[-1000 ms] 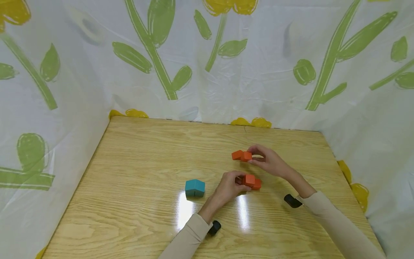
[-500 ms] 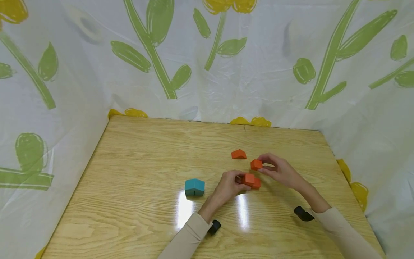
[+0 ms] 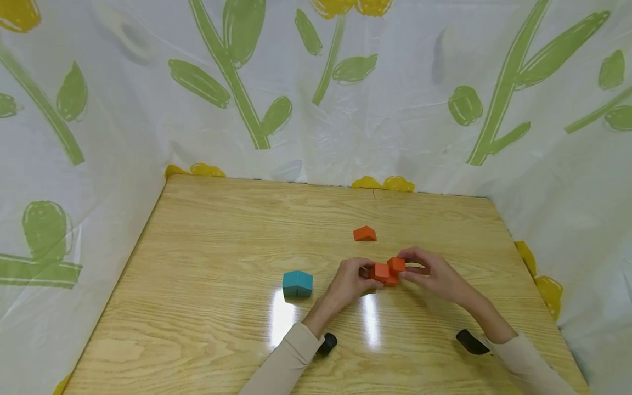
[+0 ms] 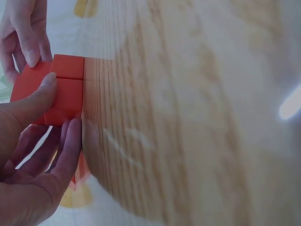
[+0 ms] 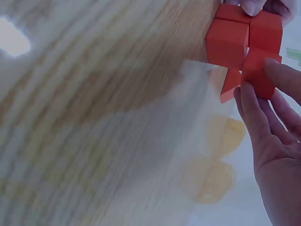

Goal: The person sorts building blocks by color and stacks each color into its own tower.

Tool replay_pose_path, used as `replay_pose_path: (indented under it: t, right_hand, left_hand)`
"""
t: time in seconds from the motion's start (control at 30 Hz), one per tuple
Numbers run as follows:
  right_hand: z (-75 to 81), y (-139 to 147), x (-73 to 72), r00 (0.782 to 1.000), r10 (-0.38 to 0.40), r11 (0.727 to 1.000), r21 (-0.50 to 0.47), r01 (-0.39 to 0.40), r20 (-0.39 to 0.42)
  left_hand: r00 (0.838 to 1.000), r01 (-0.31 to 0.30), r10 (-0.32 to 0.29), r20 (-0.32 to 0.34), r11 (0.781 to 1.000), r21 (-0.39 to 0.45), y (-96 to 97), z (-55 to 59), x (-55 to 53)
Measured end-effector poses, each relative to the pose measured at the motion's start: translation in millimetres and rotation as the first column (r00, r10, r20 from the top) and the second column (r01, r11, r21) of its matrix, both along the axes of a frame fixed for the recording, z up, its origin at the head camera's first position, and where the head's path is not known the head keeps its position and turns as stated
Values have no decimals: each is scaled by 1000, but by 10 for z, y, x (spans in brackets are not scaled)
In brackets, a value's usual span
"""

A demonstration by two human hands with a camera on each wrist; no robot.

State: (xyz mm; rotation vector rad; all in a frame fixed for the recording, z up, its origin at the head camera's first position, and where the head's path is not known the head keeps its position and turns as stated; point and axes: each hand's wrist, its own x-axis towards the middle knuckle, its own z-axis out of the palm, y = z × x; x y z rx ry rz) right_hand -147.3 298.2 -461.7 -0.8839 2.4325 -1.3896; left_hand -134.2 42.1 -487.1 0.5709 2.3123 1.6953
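Observation:
Two red cubes sit side by side on the wooden table, and a third red cube rests on top of them. My left hand pinches that upper cube between thumb and fingers. My right hand pinches another red cube at the right side of the stack. In the right wrist view this held cube stands slightly askew, close against the upper cube and over the nearer lower cube. Whether it bears on the lower cube, I cannot tell.
Behind the stack lies a red triangular block. To the left stands a teal block with a peaked top and a seam down its front. White flowered cloth encloses the back and sides of the table.
My right hand has drawn a cube away from beside the triangular block, toward me, up to the stack. My left hand keeps its grip in the same place.

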Motion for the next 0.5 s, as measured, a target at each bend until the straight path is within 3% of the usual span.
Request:
replay_pose_path:
  t: [0.5]
  right_hand:
    - [14,-58,137,1000,3,1000,11,-3,4]
  left_hand:
    - [1000,3,-3,-4,1000,-11,7,-1,0]
